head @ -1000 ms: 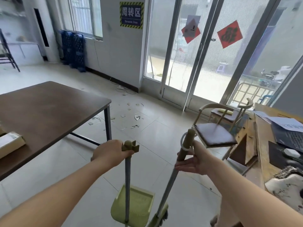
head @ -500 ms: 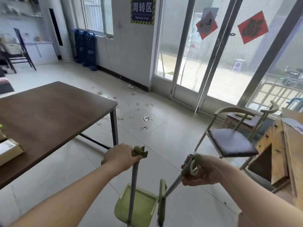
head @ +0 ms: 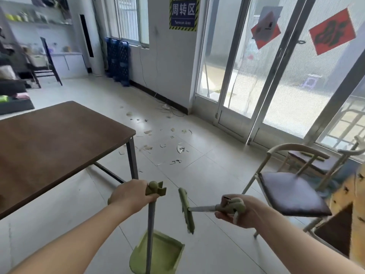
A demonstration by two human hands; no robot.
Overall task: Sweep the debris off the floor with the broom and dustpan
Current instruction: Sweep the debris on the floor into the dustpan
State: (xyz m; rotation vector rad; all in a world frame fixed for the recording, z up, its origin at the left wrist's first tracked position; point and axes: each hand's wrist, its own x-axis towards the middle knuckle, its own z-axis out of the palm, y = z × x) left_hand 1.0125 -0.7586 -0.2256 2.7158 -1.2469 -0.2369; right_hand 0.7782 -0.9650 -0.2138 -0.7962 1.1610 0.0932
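Observation:
My left hand grips the top of a grey pole with a green cap; the pole runs down to a light-green dustpan hanging just above the floor. My right hand holds the green end of the broom, whose shaft points forward so the green head is lifted off the floor, facing away from me. Pale broken debris lies scattered over the white tiles ahead, beyond the table corner, well away from both tools.
A brown table with a dark metal leg stands at my left. Two chairs stand at the right. Glass sliding doors fill the far right wall. A cable lies by the baseboard, and blue pallets lean on the wall.
The broom has swung from hanging downward to pointing forward, its head raised off the floor. I have stepped closer to the debris; the dustpan stays hanging from my left hand.

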